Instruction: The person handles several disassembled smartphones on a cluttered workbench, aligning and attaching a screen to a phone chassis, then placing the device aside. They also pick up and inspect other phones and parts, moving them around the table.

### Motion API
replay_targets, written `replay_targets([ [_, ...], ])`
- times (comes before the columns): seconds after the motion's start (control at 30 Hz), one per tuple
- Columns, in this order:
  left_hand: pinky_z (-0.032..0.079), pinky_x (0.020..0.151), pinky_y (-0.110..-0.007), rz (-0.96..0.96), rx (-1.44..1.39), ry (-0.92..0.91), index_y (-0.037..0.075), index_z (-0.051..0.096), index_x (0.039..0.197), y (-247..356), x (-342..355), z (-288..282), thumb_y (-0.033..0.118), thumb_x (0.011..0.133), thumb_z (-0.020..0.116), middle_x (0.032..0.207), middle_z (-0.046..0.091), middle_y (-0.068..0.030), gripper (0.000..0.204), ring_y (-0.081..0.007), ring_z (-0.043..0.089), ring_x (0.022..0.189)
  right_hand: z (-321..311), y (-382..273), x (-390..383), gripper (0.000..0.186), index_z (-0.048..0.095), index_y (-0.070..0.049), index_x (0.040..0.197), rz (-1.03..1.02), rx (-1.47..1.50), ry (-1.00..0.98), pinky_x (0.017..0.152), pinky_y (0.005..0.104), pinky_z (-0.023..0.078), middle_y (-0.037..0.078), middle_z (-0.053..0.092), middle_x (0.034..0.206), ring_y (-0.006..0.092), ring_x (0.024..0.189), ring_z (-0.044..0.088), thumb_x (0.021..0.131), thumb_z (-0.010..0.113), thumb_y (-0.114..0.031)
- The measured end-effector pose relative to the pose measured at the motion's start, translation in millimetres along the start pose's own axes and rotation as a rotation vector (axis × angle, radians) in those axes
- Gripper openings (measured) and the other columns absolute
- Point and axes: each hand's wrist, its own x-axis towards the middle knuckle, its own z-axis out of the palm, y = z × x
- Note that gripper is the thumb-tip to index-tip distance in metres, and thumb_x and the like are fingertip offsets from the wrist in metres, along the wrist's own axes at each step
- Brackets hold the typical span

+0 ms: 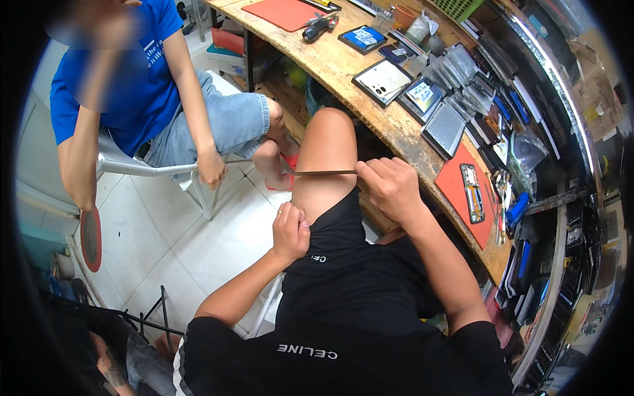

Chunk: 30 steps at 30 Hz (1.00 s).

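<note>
A thin, flat dark piece [325, 173] shows edge-on as a narrow strip above my bare thigh. My right hand [391, 187] pinches it at its right end with thumb and fingers, and its far end reaches toward the left side of my knee. Its broad face is hidden, so its exact kind cannot be told. My left hand [290, 231] is curled into a loose fist beside my leg, near the hem of my black shorts [337, 228]. A ring sits on one of its fingers, and nothing shows in it.
A wooden workbench [370, 119] runs along my right, with a white phone [383, 82], a screwdriver [317, 30], and an opened phone [472, 193] on an orange mat [456, 175]. At left a person in a blue shirt [155, 72] sits on a white chair [119, 162], holding a red-rimmed paddle [91, 241].
</note>
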Motion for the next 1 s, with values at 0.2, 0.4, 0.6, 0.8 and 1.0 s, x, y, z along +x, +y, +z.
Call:
replay_targets([
  [0.2, 0.042, 0.071, -0.050, -0.007, -0.005, -0.007, 0.001, 0.049, 0.087, 2.1, 2.1, 1.4, 0.011, 0.088, 0.056, 0.085, 0.046, -0.0184, 0.011, -0.0399, 0.048, 0.078, 34.6, -18.3, 30.7, 0.030, 0.068, -0.007, 0.105, -0.185, 0.019, -0.040, 0.063, 0.0365, 0.049, 0.002, 0.063, 0.081, 0.0199, 0.074, 0.068, 0.075, 0.069, -0.010],
  [0.4, 0.042, 0.070, -0.050, 0.003, -0.026, 0.004, 0.002, 0.050, 0.088, 1.4, 2.1, 2.0, 0.011, 0.088, 0.057, 0.085, 0.047, -0.0180, 0.012, -0.0402, 0.048, 0.078, 20.2, -12.9, 17.5, 0.029, 0.069, -0.007, 0.104, -0.138, 0.011, -0.064, 0.063, 0.0354, 0.046, 0.001, 0.063, 0.080, 0.0191, 0.073, 0.066, 0.076, 0.069, -0.011],
  [0.6, 0.042, 0.070, -0.052, -0.004, 0.000, 0.008, 0.002, 0.052, 0.090, -0.2, 0.9, 7.6, 0.010, 0.087, 0.058, 0.086, 0.049, -0.0197, 0.010, -0.0420, 0.051, 0.080, 17.4, -20.9, 2.7, 0.029, 0.068, -0.005, 0.103, -0.084, -0.031, -0.061, 0.063, 0.0353, 0.046, 0.003, 0.063, 0.080, 0.0197, 0.071, 0.066, 0.074, 0.069, -0.008],
  [0.8, 0.045, 0.074, -0.052, -0.007, -0.004, 0.029, 0.001, 0.052, 0.092, 1.3, 5.0, 5.9, 0.011, 0.088, 0.058, 0.088, 0.049, -0.0201, 0.012, -0.0426, 0.052, 0.082, 29.9, -29.9, 6.3, 0.032, 0.068, -0.004, 0.104, -0.057, -0.022, -0.051, 0.063, 0.0359, 0.048, 0.004, 0.062, 0.080, 0.0207, 0.069, 0.067, 0.072, 0.070, -0.007],
  [1.0, 0.045, 0.074, -0.052, -0.031, 0.009, 0.000, 0.001, 0.052, 0.091, 4.8, 6.1, 4.6, 0.011, 0.089, 0.058, 0.088, 0.049, -0.0201, 0.012, -0.0431, 0.052, 0.083, 28.7, -28.3, -0.9, 0.035, 0.067, -0.004, 0.104, -0.008, 0.017, -0.061, 0.062, 0.0370, 0.051, 0.005, 0.062, 0.081, 0.0230, 0.070, 0.068, 0.069, 0.071, -0.003],
])
